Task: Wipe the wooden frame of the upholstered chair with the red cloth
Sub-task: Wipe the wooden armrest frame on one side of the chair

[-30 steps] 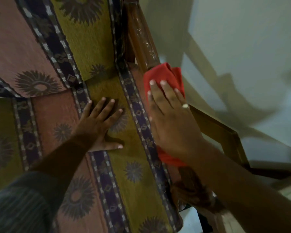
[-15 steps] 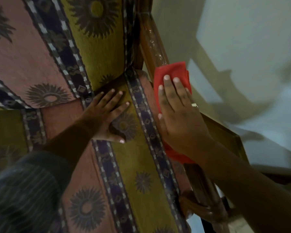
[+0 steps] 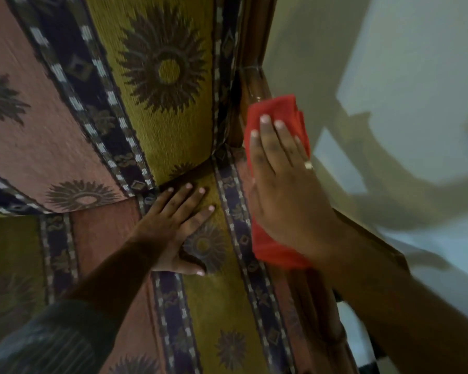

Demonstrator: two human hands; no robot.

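The upholstered chair (image 3: 157, 112) fills the left, patterned in olive, pink and dark blue with sunburst motifs. Its glossy brown wooden frame (image 3: 254, 85) runs along the right side, from the backrest post down the armrest. My right hand (image 3: 284, 190) lies flat on the red cloth (image 3: 276, 117), pressing it onto the armrest near where it meets the back post. The cloth shows above my fingertips and below my wrist. My left hand (image 3: 179, 225) rests flat with fingers spread on the seat cushion, holding nothing.
A pale wall (image 3: 389, 76) with chair shadows lies right of the frame. A lower wooden rail (image 3: 373, 236) of the chair juts out beneath my right forearm. My dark striped sleeve (image 3: 46, 344) is at the bottom left.
My right hand has slid the red cloth up the armrest toward the backrest post. The view has moved closer, and my left hand has shifted toward the seat's back corner.
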